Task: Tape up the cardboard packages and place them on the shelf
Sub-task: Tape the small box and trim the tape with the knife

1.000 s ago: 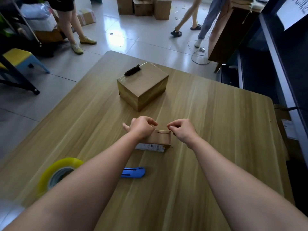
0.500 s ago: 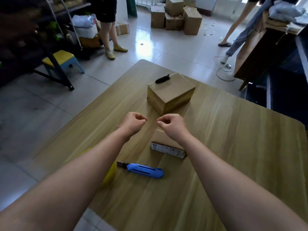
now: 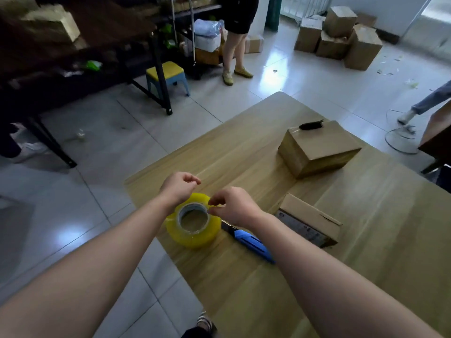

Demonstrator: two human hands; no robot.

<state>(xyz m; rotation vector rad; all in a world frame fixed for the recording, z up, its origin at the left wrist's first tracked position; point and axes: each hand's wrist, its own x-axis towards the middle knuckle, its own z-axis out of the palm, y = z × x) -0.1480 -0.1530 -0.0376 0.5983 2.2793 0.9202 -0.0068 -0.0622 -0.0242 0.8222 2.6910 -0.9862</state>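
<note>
Daylight came from the doorway (image 3: 436,11) far beyond the fingers (image 3: 214,202) and glared off the floor (image 3: 271,76) there and left of them. The rack (image 3: 73,57) far left was dim and blurred. The table (image 3: 366,240) was evenly lit, with soft shadows. Wide-angle distortion stretched the arms (image 3: 97,264) toward the lower corners.

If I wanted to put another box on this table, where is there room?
The widest bare stretch of table lies right of the big box and small box. Another runs between tape and big box, along the far left edge. Crowded: tape, knife and small box sit in a row, with the left hand and right hand at the tape.
</note>
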